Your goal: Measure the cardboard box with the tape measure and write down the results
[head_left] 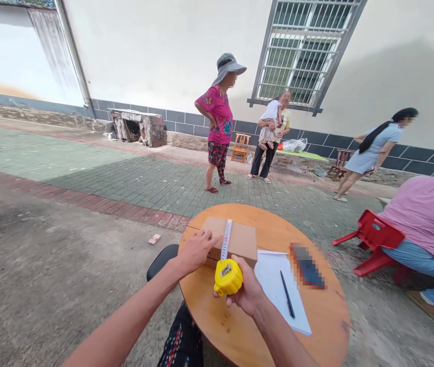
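My right hand is wrapped round a yellow tape measure, held just in front of a brown cardboard box. The pulled-out blade runs away from me across the top of the box. My left hand rests at the box's left side, with its index finger stretched toward the blade and the other fingers partly bent; it grips nothing that I can see. Just right of the box lie sheets of white paper with a black pen on them.
The round wooden table carries these things, plus a blurred dark flat object at its right. A person in pink sits on a red chair to the right. Several people are near the wall, by a small wooden chair.
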